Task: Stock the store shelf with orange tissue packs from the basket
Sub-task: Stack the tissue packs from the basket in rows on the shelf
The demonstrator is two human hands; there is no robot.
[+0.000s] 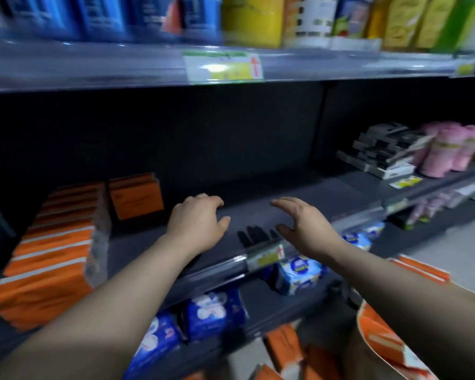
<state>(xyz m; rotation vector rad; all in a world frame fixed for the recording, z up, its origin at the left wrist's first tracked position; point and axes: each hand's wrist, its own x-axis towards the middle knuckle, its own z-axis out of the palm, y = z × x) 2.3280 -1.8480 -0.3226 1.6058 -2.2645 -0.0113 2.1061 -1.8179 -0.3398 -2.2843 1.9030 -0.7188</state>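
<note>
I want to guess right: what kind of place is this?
Most likely a shop aisle. Price tags sit on the shelf edge, and goods stand in rows: orange tissue packs, blue packs below.

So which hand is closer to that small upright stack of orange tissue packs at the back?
Left. The left hand is just right of the upright stack; the right hand is farther right.

The dark shelf (299, 198) carries a long row of orange tissue packs (58, 250) at its left end. Just beside them, a short stack of orange packs (136, 196) stands upright near the back. Black-and-white boxes (387, 152) and pink rolls (447, 149) sit far right.
</note>
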